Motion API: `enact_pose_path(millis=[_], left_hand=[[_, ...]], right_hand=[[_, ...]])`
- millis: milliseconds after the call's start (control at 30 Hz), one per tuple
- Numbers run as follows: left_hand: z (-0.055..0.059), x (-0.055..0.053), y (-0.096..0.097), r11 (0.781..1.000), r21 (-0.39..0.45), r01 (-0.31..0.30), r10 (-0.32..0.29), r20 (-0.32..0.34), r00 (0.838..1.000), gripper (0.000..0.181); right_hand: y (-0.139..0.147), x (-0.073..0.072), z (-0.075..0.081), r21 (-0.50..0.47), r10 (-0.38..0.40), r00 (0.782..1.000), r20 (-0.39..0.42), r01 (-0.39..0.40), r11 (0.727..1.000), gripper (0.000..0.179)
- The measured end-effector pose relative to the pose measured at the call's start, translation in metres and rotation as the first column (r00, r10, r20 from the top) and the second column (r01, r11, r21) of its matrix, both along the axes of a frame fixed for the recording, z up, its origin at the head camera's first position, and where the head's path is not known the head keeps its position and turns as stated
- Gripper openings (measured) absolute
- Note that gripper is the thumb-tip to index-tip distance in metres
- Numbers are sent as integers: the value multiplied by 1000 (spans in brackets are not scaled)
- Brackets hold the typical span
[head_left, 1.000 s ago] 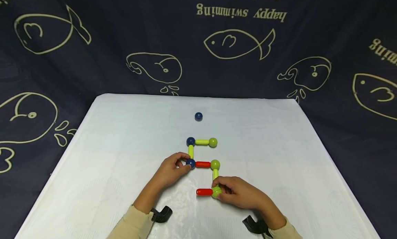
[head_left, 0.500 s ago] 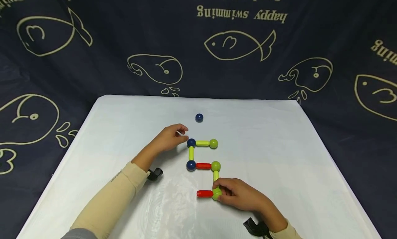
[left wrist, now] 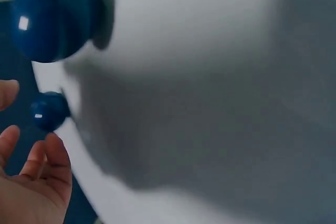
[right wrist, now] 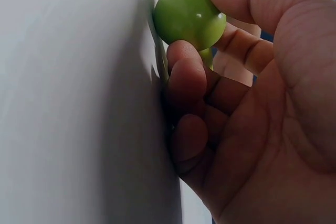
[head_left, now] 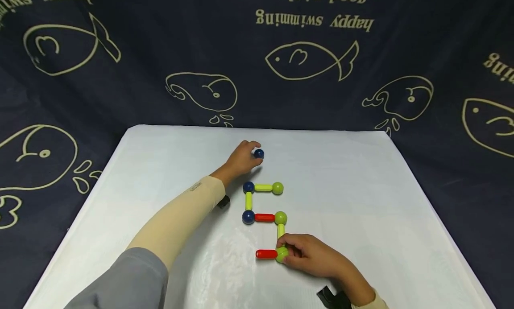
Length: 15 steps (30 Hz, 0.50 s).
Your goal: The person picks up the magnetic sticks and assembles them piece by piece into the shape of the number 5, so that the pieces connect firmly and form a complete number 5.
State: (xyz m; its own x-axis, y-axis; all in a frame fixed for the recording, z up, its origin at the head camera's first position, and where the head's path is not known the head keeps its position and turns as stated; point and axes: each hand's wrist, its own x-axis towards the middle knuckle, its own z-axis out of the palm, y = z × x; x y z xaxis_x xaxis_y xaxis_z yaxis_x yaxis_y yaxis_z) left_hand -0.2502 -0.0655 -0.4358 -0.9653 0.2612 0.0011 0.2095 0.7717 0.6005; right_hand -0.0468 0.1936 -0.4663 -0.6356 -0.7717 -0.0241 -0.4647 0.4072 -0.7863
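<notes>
At the far side of the table my left hand (head_left: 242, 159) spreads its thumb and fingers around a loose dark blue ball (head_left: 259, 154). In the left wrist view that ball (left wrist: 50, 111) sits beside the fingertips, with a gap to the thumb. My right hand (head_left: 313, 254) pinches the nearest green ball (head_left: 282, 254) between thumb and fingers, as the right wrist view shows on the green ball (right wrist: 189, 17). Joined to that ball are a red rod (head_left: 266, 254) pointing left and a yellow-green rod (head_left: 280, 230) running away from me, partly behind the fingers.
The chain of rods and balls continues through a green ball (head_left: 280, 218), a red rod (head_left: 264, 217), two blue balls (head_left: 248, 217) and yellow-green rods (head_left: 263, 187) to a far green ball (head_left: 277, 188). A white cloth covers the table (head_left: 361, 188); dark printed fabric (head_left: 321, 104) hangs behind.
My left hand has left the blue ball at the chain's left corner and travelled away from me to the loose blue ball. The right hand keeps its pinch on the green ball.
</notes>
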Motion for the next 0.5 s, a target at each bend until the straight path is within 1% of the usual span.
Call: enact_pose_path(millis=[100, 167, 233, 400, 500], left_hand=[[-8, -9, 6, 996, 78, -37, 35, 28, 999, 53], [-12, -11, 7, 992, 108, -58, 55, 34, 998, 52], [-15, -12, 8, 993, 108, -57, 54, 34, 998, 51], [-18, -12, 11, 997, 53, -60, 59, 20, 998, 43], [-19, -12, 9, 996, 71, -62, 60, 36, 998, 40]], right_hand=[[4, 1, 1, 9, -3, 1000, 7, 3, 1000, 19], [3, 2, 0, 12, -5, 1000, 6, 5, 1000, 19], [4, 3, 0, 14, -8, 1000, 3, 8, 1000, 19], [3, 2, 0, 9, -9, 1000, -1, 9, 1000, 20], [3, 1, 0, 10, -9, 1000, 4, 9, 1000, 20]])
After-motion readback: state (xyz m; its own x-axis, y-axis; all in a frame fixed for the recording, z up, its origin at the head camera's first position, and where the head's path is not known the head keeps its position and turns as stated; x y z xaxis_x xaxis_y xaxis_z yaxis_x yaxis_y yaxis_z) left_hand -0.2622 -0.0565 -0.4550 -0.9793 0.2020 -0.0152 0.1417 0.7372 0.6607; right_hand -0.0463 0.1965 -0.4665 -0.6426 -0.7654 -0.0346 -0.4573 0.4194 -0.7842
